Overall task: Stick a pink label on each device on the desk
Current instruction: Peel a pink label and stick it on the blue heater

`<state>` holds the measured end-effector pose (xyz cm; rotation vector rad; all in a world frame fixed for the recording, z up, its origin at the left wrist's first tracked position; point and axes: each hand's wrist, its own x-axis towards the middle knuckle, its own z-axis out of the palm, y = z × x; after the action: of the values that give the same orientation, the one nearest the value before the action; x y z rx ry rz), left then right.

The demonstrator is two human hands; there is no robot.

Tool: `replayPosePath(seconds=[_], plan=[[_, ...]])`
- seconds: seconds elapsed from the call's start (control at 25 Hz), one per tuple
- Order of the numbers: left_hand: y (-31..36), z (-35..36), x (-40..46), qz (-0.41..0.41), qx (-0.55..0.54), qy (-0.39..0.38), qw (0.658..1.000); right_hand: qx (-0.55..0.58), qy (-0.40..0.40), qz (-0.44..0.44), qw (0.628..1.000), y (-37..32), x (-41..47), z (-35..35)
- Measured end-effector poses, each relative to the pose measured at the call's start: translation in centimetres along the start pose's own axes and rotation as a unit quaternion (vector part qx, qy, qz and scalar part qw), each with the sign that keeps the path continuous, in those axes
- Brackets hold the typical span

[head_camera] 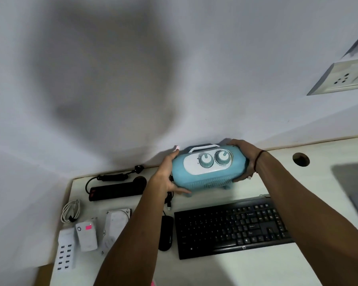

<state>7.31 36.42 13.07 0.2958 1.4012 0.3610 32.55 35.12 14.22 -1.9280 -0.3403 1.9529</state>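
Observation:
A light blue fan heater with two knobs and a white handle is tilted at the back of the white desk. My left hand grips its left end, and a small pink label sticks to the raised fingertip. My right hand clasps its right end. A white power bank at the left carries a pink label. No label shows on the heater.
In front lie a black keyboard and a black mouse. At the left are a black power strip, a coiled white cable, a white USB charger and a hard drive. A wall socket is upper right.

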Motion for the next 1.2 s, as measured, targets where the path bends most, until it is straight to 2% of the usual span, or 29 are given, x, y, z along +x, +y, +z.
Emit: replayPosePath(seconds=[0.16,0.36,0.52,0.64,0.8,1.04,1.12,1.2], plan=[[-0.8,-0.2,-2.2,0.046,0.024,-0.021,0.998,-0.014,0.003,-0.056,0.998,2.2,-1.1,-0.5],[-3.1,-0.5,-6.4,0.161,0.012,-0.055,0.985,0.081,-0.050,-0.130,0.987,6.5,-5.6,-0.8],[-3.7,-1.7,-9.8,0.280,-0.013,-0.142,0.949,0.146,-0.119,-0.159,0.969,8.6,-9.2,-1.1],[-4.5,-3.0,-12.5,0.378,0.005,-0.145,0.914,0.157,-0.158,-0.202,0.954,9.6,-11.4,-0.5],[-5.9,-5.4,-14.9,0.446,-0.028,-0.165,0.879,0.153,-0.202,-0.247,0.935,8.9,-14.1,1.3],[-7.1,-7.9,-19.5,0.551,-0.030,-0.236,0.800,0.119,-0.220,-0.335,0.909,8.2,-18.8,4.2],[-6.9,-8.3,-21.8,0.580,-0.026,-0.208,0.787,0.103,-0.218,-0.418,0.876,8.6,-19.8,5.0],[-6.5,-8.4,-25.0,0.620,-0.024,-0.128,0.774,0.097,-0.184,-0.501,0.840,9.1,-20.6,5.7]])
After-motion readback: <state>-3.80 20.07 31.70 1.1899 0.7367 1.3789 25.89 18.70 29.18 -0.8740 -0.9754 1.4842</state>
